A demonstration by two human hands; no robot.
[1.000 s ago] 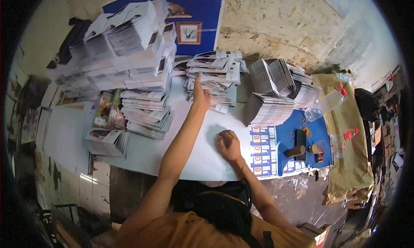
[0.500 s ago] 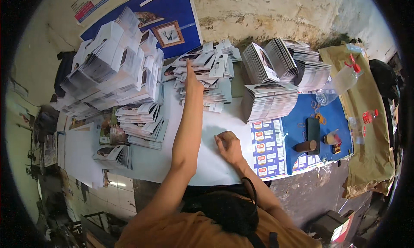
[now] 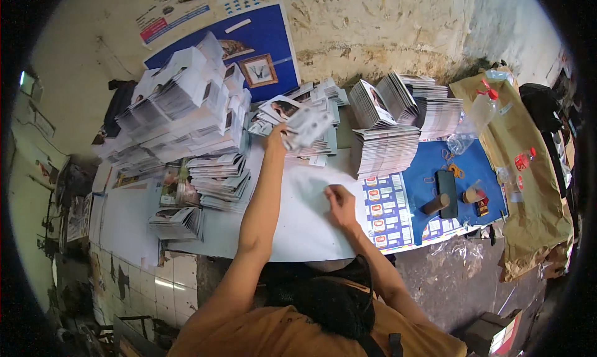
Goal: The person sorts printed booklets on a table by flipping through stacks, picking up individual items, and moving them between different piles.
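Observation:
My left hand (image 3: pixel 278 137) is closed on the near edge of a folded printed sheet (image 3: pixel 309 127), which is smeared by motion. The sheet hangs over a loose heap of folded printed sheets (image 3: pixel 287 106) at the back middle of the table. My right hand (image 3: pixel 341 206) is just above the white tabletop (image 3: pixel 297 223), fingers loosely bent and thumb apart, with nothing visible in it. To its upper right stands a neat stack of folded sheets (image 3: pixel 385 152), with more stacks (image 3: pixel 371 104) behind it.
A tall pile of folded papers (image 3: pixel 180 96) fills the left side, with smaller stacks (image 3: pixel 217 173) before it. On the right, a blue sheet (image 3: pixel 429 161) holds a phone (image 3: pixel 446 192), a brown cylinder (image 3: pixel 436 203), a cup (image 3: pixel 474 192) and rubber bands (image 3: pixel 456 170). A plastic bottle (image 3: pixel 482 111) lies beyond.
My left hand has gone from reaching onto the heap to gripping a folded sheet and drawing it nearer. My right hand has shifted slightly right. The view has tilted a little.

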